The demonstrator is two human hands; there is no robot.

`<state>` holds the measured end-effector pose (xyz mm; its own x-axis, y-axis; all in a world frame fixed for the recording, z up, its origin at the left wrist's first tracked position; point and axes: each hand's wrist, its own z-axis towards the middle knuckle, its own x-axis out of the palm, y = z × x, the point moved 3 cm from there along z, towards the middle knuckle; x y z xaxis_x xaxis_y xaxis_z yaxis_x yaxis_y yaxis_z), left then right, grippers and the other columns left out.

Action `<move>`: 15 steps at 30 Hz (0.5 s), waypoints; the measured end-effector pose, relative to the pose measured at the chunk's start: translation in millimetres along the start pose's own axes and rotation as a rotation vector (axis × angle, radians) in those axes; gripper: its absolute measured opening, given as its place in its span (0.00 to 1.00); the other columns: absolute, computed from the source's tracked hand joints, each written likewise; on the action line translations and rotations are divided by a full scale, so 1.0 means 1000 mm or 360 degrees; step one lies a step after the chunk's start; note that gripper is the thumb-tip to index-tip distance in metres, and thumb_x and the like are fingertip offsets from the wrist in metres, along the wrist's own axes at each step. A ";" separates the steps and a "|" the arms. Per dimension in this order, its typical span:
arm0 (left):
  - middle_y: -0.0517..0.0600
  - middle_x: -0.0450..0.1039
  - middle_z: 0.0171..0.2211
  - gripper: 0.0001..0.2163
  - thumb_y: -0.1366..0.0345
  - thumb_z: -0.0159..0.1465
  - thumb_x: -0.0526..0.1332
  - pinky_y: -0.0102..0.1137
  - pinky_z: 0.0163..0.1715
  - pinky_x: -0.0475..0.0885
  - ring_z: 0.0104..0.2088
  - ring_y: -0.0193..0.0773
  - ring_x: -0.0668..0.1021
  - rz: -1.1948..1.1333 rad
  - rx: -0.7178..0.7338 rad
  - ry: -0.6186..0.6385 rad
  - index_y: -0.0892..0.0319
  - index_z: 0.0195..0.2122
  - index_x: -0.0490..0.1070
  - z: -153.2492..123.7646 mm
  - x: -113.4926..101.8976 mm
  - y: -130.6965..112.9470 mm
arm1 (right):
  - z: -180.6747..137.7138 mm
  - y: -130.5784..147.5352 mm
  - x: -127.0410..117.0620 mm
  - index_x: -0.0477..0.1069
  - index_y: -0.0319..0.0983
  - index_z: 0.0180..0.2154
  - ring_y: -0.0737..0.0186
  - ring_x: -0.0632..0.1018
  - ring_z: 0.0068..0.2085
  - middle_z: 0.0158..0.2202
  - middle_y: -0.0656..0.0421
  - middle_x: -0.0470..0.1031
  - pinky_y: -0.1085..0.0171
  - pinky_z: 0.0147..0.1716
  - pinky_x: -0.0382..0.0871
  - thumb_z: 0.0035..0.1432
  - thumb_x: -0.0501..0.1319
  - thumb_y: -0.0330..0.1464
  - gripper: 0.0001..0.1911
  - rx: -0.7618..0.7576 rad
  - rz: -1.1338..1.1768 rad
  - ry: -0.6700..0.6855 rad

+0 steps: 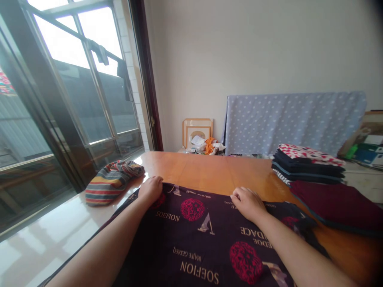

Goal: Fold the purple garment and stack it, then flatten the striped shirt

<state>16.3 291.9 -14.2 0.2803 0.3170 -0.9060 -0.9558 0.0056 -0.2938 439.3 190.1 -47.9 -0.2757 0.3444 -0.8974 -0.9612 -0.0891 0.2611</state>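
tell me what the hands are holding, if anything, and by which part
The dark printed cloth, by its far edge: left hand toward the left end, right hand farther right.

A room in a home, it seems: folded clothes (308, 166) are stacked on a glossy wooden table (203, 169), picture frames (198, 130) stand by the wall (191, 59), and cloths (99, 52) hang by the window (76, 101).

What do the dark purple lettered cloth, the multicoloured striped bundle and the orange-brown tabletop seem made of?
The dark purple lettered cloth looks like thin, smooth fabric, cotton or synthetic unclear; it spreads flat, rumpling at right. The multicoloured striped bundle seems soft, matte fabric, slumped in rounded folds. The orange-brown tabletop is probably varnished wood or veneer: glossy, reflecting bright light.
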 end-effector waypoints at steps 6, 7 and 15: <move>0.69 0.73 0.54 0.22 0.52 0.65 0.53 0.53 0.48 0.69 0.54 0.66 0.74 -0.0033 -0.0441 0.0017 0.61 0.51 0.74 0.023 -0.007 0.054 | 0.000 -0.003 0.003 0.69 0.42 0.30 0.59 0.72 0.38 0.32 0.59 0.73 0.63 0.37 0.54 0.63 0.57 0.37 0.10 -0.0014 0.0015 0.0000; 0.67 0.74 0.53 0.20 0.51 0.63 0.55 0.53 0.50 0.68 0.55 0.66 0.73 -0.0057 -0.0431 0.0043 0.60 0.47 0.76 0.026 -0.007 0.057 | 0.001 -0.003 0.003 0.69 0.42 0.30 0.59 0.72 0.38 0.32 0.59 0.73 0.63 0.36 0.54 0.63 0.57 0.37 0.10 -0.0015 0.0019 0.0000; 0.49 0.79 0.35 0.13 0.58 0.56 0.63 0.32 0.38 0.73 0.38 0.43 0.80 -0.0437 -0.0321 0.0074 0.56 0.41 0.74 0.030 0.005 0.050 | 0.003 -0.005 0.005 0.69 0.43 0.30 0.59 0.73 0.38 0.32 0.59 0.73 0.63 0.36 0.55 0.63 0.57 0.37 0.09 -0.0021 0.0028 0.0002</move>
<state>-32.9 321.6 -24.1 0.5327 0.2863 -0.7964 -0.8089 -0.1044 -0.5787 442.6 194.5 -52.6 -0.2924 0.3418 -0.8931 -0.9563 -0.1075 0.2720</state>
